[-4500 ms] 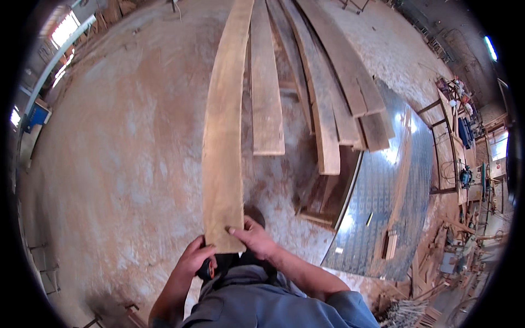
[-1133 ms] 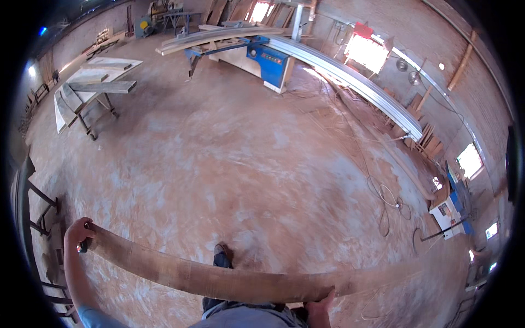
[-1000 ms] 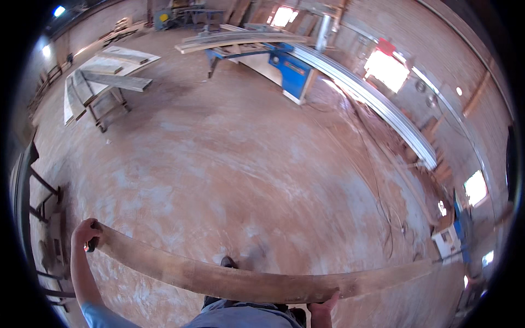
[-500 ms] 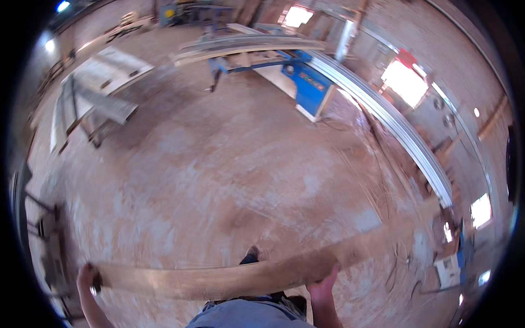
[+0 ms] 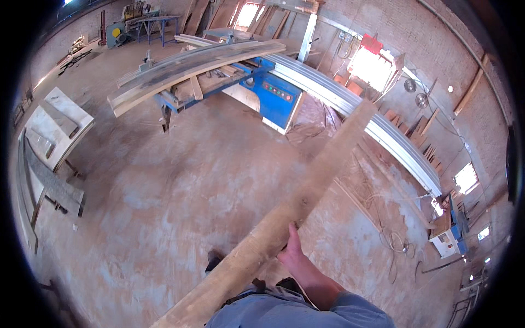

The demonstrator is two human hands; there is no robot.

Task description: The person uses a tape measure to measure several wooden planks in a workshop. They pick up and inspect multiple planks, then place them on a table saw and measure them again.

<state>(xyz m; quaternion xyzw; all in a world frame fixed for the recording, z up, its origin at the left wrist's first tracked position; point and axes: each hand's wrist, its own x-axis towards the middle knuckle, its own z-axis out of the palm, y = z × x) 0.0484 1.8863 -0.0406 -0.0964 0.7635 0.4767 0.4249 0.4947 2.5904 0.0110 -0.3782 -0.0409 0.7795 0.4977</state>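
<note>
A long brown wooden plank (image 5: 249, 254) runs slantwise across the view, from the lower edge near my body up toward the sliding table saw. My right hand (image 5: 291, 249) is closed on the plank's right edge, near the middle of its visible length, with the thumb on the upper face and the fingers hidden beneath. The plank's far end overlaps the saw's silver rail in the picture; whether they touch I cannot tell. My left hand lies outside the view, and the plank's near end is cut off by the lower edge.
Ahead stands the blue saw (image 5: 276, 98), with long boards (image 5: 208, 60) across it and a silver sliding rail (image 5: 402, 150) stretching right. A table (image 5: 82, 117) with boards stands at left. A loose cable (image 5: 395, 243) and thin strips lie on the floor at right.
The plank has swung from lying crosswise before me to pointing ahead and right. The view has turned, bringing the saw nearer. My left hand has left the picture; my right still grips the plank.
</note>
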